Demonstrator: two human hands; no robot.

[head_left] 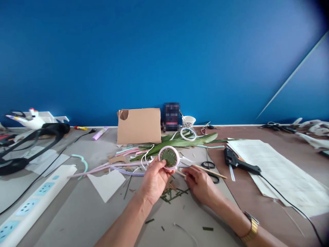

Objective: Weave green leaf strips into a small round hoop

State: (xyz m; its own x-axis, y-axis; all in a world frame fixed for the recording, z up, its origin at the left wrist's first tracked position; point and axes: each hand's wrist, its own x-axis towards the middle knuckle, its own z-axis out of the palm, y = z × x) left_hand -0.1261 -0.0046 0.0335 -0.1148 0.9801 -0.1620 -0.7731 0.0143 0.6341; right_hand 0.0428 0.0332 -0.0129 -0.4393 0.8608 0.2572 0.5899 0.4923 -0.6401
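Observation:
My left hand [156, 180] is closed around a small round disc [168, 157], which has a pale pink rim and a green leaf-covered face turned toward me. The thumb presses on its lower edge. My right hand [199, 181] is low over the table to the right, its fingers curled together. A short light-wood piece shows at its fingertips, but whether the fingers grip it is unclear. Just behind that hand lies a wooden stick [216, 174], across black-handled scissors [208, 165]. Green leaf clippings [171, 197] are scattered below the disc.
Long green leaves [203, 140], a white ring [188, 134] and pastel strips [102, 168] lie behind my hands. Cardboard [140, 127] and a patterned cup [189, 121] stand by the wall. A corded glue gun [240, 163] rests on papers [280, 175] at right; a power strip [36, 202] lies left.

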